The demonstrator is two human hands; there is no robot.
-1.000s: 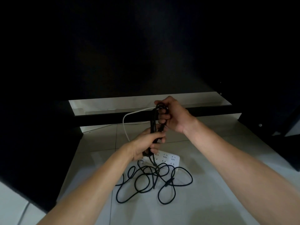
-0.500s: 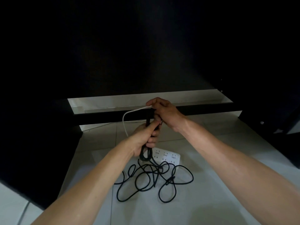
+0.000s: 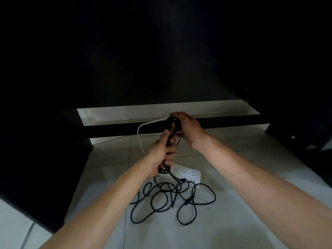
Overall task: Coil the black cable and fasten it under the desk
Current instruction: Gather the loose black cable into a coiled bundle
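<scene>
The black cable (image 3: 162, 198) lies in loose tangled loops on the pale tiled floor under the dark desk. Part of it is gathered into a narrow upright bundle (image 3: 170, 139). My left hand (image 3: 161, 152) grips the bundle around its middle, with short loops hanging out below the fist. My right hand (image 3: 186, 127) holds the top loop of the bundle, fingers curled round it. A strand runs down from my left hand to the loops on the floor.
A white power strip (image 3: 186, 174) lies on the floor just behind the loose loops. A white cord (image 3: 141, 139) arcs up from it toward the dark crossbar (image 3: 224, 124). Dark desk panels stand at left (image 3: 45, 168) and right (image 3: 305, 141).
My right hand has brought another loop up to the top of the bundle, which is taller now. My left hand slid slightly and keeps its grip. The floor loops shifted a little.
</scene>
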